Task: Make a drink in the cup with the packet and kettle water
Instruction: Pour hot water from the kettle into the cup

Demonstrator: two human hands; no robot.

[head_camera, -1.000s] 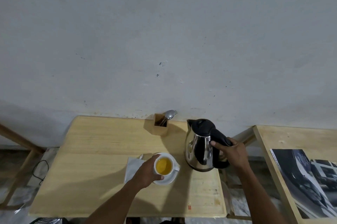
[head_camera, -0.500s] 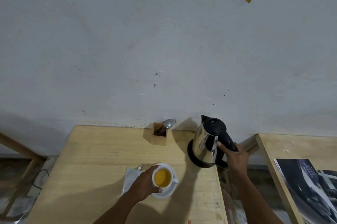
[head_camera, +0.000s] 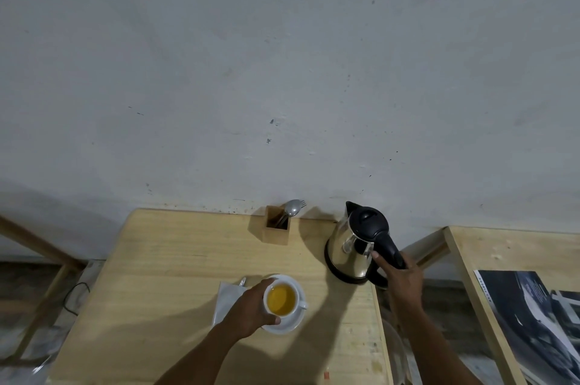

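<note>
the person's left hand (head_camera: 251,309) is wrapped around the white cup (head_camera: 282,300), fingers closed on its left wall and thumb at the near rim. the cup stands on a white saucer (head_camera: 290,323) near the front of the wooden table (head_camera: 175,262) and is filled with yellow-orange liquid, its handle pointing to 3 o'clock. a white napkin (head_camera: 227,298) lies just at 9 o'clock of the saucer, partly under the hand; a small silvery piece at its far corner may be the packet, though it is too small to tell. the right hand (head_camera: 400,281) is clamped on the black handle of the steel kettle (head_camera: 354,246), which sits upright on its black base at 1 o'clock from the cup, by the table's right edge. a wooden holder (head_camera: 277,227) with a spoon (head_camera: 292,208) stands at 12 o'clock, against the wall.
</note>
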